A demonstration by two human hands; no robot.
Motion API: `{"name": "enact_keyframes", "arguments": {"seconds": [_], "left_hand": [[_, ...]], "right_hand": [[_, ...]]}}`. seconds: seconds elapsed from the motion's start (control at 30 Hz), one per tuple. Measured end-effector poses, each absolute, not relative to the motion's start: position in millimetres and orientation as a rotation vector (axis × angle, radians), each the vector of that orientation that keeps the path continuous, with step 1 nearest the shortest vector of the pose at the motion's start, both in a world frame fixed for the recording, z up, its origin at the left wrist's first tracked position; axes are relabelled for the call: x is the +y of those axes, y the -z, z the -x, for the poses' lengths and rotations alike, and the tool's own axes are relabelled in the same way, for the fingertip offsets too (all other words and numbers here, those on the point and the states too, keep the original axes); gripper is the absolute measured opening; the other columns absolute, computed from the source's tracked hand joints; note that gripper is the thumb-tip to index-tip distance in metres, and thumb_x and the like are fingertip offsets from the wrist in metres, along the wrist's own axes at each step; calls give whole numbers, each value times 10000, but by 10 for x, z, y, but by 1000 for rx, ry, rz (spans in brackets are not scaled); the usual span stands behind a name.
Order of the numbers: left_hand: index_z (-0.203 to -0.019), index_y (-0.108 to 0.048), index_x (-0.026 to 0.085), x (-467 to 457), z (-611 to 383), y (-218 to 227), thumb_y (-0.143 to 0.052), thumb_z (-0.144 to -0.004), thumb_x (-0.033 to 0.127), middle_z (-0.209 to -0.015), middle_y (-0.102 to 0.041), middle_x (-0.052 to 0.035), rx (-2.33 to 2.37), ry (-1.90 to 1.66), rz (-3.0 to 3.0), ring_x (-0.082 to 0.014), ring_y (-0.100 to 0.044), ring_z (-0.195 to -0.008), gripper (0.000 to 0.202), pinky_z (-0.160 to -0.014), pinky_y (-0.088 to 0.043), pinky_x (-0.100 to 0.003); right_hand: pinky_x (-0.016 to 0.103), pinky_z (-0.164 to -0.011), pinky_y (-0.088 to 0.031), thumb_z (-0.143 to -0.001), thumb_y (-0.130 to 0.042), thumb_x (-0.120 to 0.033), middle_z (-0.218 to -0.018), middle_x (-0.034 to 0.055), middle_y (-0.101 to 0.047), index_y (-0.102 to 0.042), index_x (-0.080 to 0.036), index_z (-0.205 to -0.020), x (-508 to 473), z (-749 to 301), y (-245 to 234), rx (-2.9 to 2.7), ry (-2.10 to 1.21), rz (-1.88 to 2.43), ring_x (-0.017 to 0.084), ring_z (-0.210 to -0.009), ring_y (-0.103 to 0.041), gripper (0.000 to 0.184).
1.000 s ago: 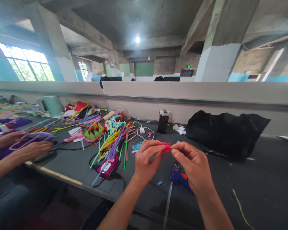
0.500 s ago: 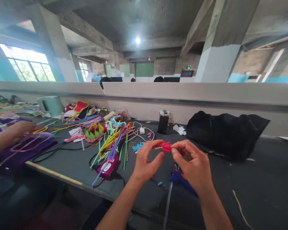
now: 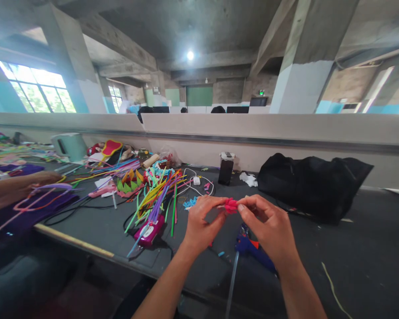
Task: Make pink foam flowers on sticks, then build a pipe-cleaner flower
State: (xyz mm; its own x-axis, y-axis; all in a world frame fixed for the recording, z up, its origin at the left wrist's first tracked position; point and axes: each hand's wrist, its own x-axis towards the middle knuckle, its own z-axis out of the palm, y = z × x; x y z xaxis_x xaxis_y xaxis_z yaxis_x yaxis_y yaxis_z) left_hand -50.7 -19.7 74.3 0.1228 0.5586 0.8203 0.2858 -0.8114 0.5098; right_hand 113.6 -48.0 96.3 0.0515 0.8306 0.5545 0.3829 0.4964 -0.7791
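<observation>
A small pink-red flower-like piece [image 3: 231,205], seemingly of bent pipe cleaner, is held up over the dark table between my two hands. My left hand [image 3: 202,223] pinches its left side with thumb and forefinger. On its right side the fingertips of my right hand [image 3: 266,223] are closed. Just below my right hand lies a blue glue gun [image 3: 249,248] with a clear glue stick [image 3: 232,283] coming out of its back, partly covered by that hand. A small light-blue scrap [image 3: 221,254] rests on the table beneath my hands.
Left of my hands lies a bundle of coloured pipe cleaners [image 3: 156,195] with a magenta box [image 3: 151,232]. Behind are a phone [image 3: 225,172], a white charger [image 3: 196,180] and a black bag [image 3: 314,186]. A co-worker's hand [image 3: 43,178] and a kettle [image 3: 69,147] are at left.
Both my hands keep their pinch on the pink-red piece, which has turned slightly. More of the glue gun shows beneath my right hand. The co-worker's hand at left has shifted right.
</observation>
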Motion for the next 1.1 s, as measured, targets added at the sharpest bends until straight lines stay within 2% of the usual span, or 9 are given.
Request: {"name": "enact_keyframes", "arguments": {"seconds": [0.33, 0.57, 0.73, 1.1], "left_hand": [[-1042, -681, 215, -218, 505, -769, -672, -836, 191, -973, -751, -51, 803, -1737, -2236, -196, -668, -883, 207, -852, -447, -368], [-1013, -685, 224, -206, 502, -776, -672, -822, 140, -953, -754, -46, 835, -1755, -2259, -196, -672, -869, 209, -841, -451, -369], [-1011, -684, 231, -199, 495, -762, -661, -789, 80, -945, -751, -36, 835, -1791, -2266, -194, -672, -870, 269, -847, -455, -370], [-985, -696, 232, -194, 455, -746, -694, -783, 82, -929, -762, -35, 782, -1792, -2193, -193, -682, -846, 252, -852, -467, -382]], "right_hand": [[259, -629, -459, -834, -594, -278, -720, -7, -647, -676, -214, -792, -495, -1130, -980, -1591, -343, 1132, 140, -647, -573, 112], [272, -652, -467, -833, -579, -263, -747, 2, -653, -666, -216, -798, -520, -1122, -997, -1614, -312, 1116, 149, -669, -577, 105], [266, -620, -441, -822, -574, -249, -695, -7, -615, -637, -212, -734, -519, -1105, -1000, -1611, -261, 1114, 136, -617, -540, 114], [261, -626, -411, -825, -540, -214, -679, -18, -567, -602, -212, -723, -509, -1072, -978, -1604, -266, 1090, 138, -637, -521, 120]]}}
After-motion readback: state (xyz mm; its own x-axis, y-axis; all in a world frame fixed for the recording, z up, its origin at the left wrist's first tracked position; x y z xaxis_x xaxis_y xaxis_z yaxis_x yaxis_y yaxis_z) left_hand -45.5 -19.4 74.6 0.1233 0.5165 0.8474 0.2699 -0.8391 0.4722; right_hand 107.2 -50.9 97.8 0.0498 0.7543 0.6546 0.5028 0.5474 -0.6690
